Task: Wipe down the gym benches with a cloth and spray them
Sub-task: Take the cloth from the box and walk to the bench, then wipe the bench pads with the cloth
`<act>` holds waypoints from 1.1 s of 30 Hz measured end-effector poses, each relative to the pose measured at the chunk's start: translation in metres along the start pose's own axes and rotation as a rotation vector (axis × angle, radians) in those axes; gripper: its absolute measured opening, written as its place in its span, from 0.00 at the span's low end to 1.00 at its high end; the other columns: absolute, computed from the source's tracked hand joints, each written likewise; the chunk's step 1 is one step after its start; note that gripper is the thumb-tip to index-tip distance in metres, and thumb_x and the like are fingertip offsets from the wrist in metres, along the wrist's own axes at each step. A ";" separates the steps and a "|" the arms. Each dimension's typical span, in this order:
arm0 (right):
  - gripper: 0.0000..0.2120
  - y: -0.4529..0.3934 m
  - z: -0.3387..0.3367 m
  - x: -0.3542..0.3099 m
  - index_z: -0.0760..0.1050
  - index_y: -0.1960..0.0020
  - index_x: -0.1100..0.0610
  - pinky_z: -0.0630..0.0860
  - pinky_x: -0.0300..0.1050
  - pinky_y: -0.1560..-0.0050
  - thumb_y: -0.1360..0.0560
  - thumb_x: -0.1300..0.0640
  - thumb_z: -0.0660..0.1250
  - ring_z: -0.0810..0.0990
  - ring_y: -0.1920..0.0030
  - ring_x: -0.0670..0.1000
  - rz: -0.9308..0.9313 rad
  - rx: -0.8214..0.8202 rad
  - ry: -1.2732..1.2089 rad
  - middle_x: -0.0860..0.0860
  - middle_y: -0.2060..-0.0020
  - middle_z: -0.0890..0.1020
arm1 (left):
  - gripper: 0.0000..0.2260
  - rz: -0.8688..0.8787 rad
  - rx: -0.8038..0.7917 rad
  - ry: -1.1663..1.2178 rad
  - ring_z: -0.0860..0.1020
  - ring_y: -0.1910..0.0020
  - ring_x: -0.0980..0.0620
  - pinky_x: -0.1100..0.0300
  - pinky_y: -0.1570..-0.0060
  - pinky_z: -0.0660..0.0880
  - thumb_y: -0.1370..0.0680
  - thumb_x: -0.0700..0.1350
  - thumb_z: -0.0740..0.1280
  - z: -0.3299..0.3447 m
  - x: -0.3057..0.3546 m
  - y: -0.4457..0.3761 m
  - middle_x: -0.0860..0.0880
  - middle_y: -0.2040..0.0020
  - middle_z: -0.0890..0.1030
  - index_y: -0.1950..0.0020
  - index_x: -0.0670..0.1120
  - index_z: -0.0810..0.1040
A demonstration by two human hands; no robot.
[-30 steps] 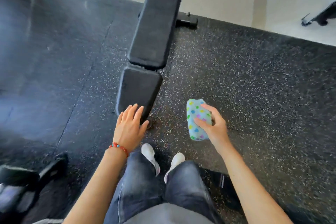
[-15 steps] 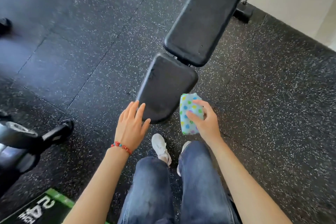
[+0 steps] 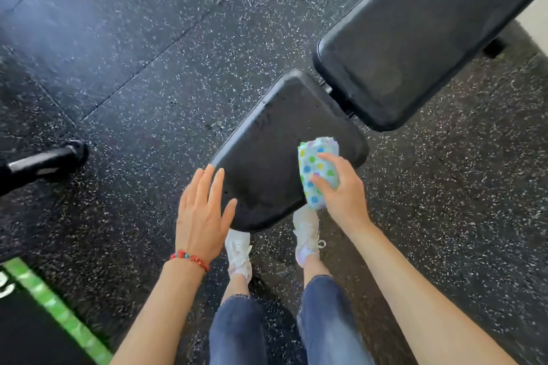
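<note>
A black padded gym bench stands in front of me, with its seat pad [image 3: 272,157] nearest and its long back pad [image 3: 421,38] running to the upper right. My right hand [image 3: 341,190] holds a folded, pale blue cloth with coloured dots [image 3: 317,169] over the seat pad's right edge. With straight fingers, my left hand [image 3: 201,213] lies at the pad's near left corner. No spray bottle is in view.
Speckled black rubber flooring [image 3: 178,53] surrounds the bench. A black equipment foot [image 3: 44,163] lies at the left edge. A black mat with a green stripe [image 3: 53,314] sits at the lower left. My feet in white shoes [image 3: 240,252] stand just under the seat pad.
I have come closer to the bench and the view has swung left. My right hand has carried the cloth from over the floor onto the seat pad's right edge. My left hand stays by the near corner.
</note>
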State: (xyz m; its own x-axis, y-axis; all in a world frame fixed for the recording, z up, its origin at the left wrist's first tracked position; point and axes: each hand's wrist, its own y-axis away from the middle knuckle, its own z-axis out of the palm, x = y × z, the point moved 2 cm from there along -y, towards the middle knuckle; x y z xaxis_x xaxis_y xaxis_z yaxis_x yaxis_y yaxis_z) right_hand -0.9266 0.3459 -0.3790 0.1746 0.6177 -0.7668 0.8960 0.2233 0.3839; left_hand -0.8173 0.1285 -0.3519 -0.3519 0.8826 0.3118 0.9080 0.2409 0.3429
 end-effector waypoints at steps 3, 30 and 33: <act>0.17 -0.029 0.005 0.020 0.72 0.39 0.49 0.68 0.43 0.52 0.26 0.59 0.67 0.73 0.48 0.49 -0.068 0.027 0.143 0.47 0.50 0.71 | 0.26 -0.071 0.012 0.008 0.68 0.34 0.32 0.37 0.39 0.68 0.24 0.50 0.54 0.034 -0.009 -0.007 0.33 0.34 0.70 0.34 0.33 0.69; 0.09 0.042 0.160 0.003 0.69 0.46 0.53 0.73 0.44 0.70 0.24 0.51 0.62 0.76 0.64 0.55 -0.287 0.403 0.412 0.57 0.61 0.76 | 0.27 0.120 0.175 -0.023 0.57 0.27 0.46 0.42 0.32 0.59 0.22 0.53 0.54 0.109 -0.085 -0.004 0.44 0.26 0.59 0.27 0.39 0.59; 0.09 0.048 0.175 -0.005 0.69 0.46 0.53 0.74 0.45 0.71 0.24 0.52 0.63 0.77 0.65 0.56 -0.262 0.415 0.412 0.57 0.61 0.77 | 0.26 0.155 0.213 -0.044 0.57 0.27 0.47 0.43 0.32 0.57 0.22 0.52 0.55 0.109 -0.089 -0.003 0.44 0.27 0.61 0.27 0.40 0.60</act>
State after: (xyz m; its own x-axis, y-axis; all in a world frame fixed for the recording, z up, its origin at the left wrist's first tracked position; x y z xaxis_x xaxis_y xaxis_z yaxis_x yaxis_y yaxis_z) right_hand -0.8132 0.2215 -0.4463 -0.1686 0.8402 -0.5155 0.9857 0.1464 -0.0837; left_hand -0.7638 0.0929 -0.4773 -0.1987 0.9311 0.3058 0.9794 0.1768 0.0979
